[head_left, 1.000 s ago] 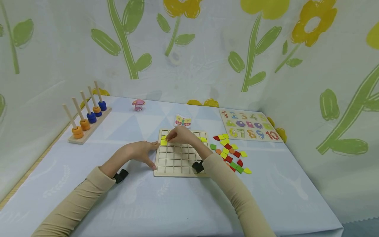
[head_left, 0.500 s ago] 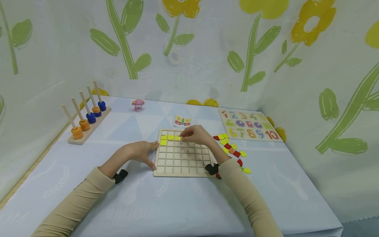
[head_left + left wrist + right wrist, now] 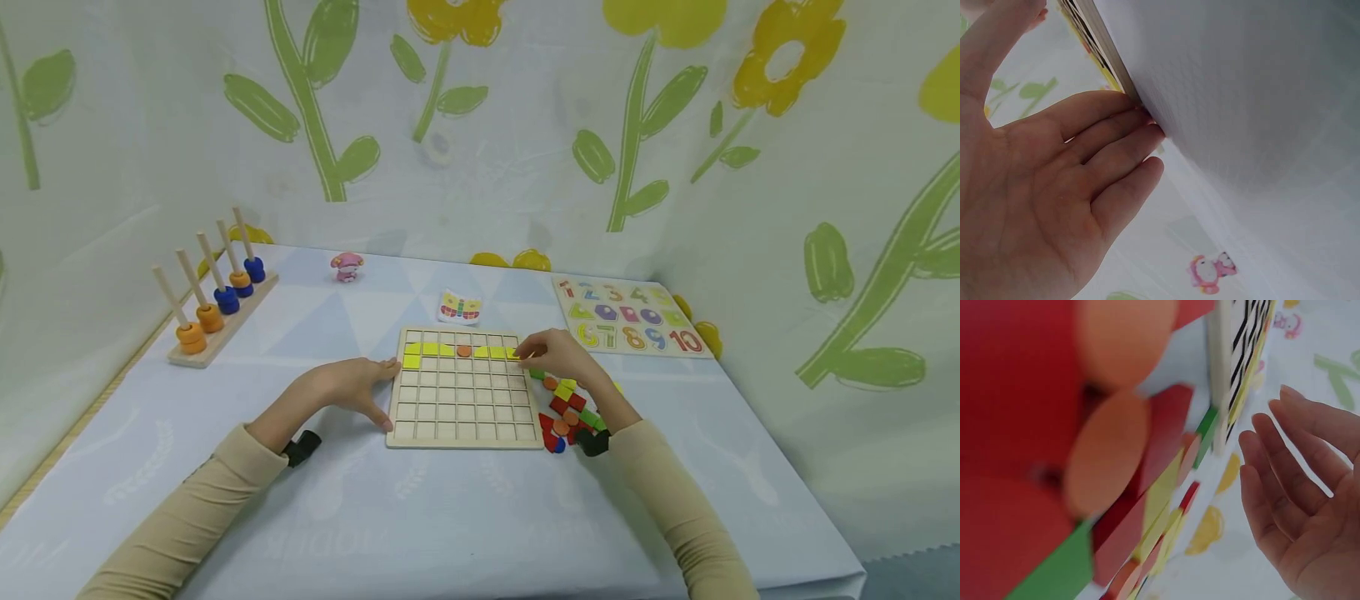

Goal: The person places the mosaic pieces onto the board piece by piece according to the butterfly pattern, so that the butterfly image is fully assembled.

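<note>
A wooden grid board [image 3: 465, 408] lies on the table before me. Yellow tiles [image 3: 431, 349] and an orange round tile [image 3: 464, 352] run along its second row, with one more yellow tile [image 3: 412, 362] beneath the left end. My left hand [image 3: 352, 385] rests against the board's left edge, thumb and fingers spread; the left wrist view shows its straight fingers [image 3: 1116, 150] touching that edge. My right hand [image 3: 558, 354] is at the upper right of the board, fingertips by the row's last yellow tile [image 3: 512, 353]. In the right wrist view its fingers [image 3: 1285, 500] look relaxed, with nothing visible in them.
Loose red, green, yellow and orange pieces [image 3: 564, 406] lie right of the board, partly under my right forearm. Behind it is a small pattern card [image 3: 460, 307]. A number board [image 3: 630, 317], pink figurine [image 3: 347, 267] and peg stacker [image 3: 225, 317] stand farther off.
My right hand has moved right along the tile row, from its left end to the board's right side, uncovering the yellow tiles and the orange round one. My left hand stays put.
</note>
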### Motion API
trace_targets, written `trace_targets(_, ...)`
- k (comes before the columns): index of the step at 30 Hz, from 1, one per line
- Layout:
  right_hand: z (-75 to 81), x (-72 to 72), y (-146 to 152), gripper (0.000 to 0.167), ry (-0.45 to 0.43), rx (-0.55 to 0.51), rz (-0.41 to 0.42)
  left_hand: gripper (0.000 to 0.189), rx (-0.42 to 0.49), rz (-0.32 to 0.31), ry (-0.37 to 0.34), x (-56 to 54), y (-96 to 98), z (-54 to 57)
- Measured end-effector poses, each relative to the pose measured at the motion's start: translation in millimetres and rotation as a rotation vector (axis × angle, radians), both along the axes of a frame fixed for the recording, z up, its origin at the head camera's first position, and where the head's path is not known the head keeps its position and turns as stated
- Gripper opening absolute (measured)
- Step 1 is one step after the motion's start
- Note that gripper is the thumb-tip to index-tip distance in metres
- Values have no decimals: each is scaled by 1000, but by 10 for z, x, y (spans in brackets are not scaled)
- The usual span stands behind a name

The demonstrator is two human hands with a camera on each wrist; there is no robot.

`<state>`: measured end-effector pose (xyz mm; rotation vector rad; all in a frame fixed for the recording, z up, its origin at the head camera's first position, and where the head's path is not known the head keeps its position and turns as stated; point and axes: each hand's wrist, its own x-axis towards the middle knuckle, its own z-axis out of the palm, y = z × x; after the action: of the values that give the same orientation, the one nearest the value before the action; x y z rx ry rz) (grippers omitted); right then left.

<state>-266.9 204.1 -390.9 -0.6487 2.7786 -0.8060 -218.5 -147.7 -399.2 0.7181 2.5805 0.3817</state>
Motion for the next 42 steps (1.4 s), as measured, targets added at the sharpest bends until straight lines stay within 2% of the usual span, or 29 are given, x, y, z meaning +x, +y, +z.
trace_targets(5,-48,54,214,17,-50,18,-65,108,15,-5,-5,1,-9,-5)
trace_targets(15,-144,148,413,13,-55,80,-96,107,19,-17,-6,7,-9,2)
trace_targets(27,-96,178,369,10,-64,73,-68,107,20,-12,-6,-1,-12,0)
trace_targets(32,-76,166,352,7,-29,53,-27,107,14,-11,-5,4,-6,3)
trace_targets(36,-63,187,252,9,6,-2,10,107,9,-2,-10,14,-6,11)
trace_targets(42,-115,194,9,11,14,-74,51,107,13,-2,-8,19,-2,22)
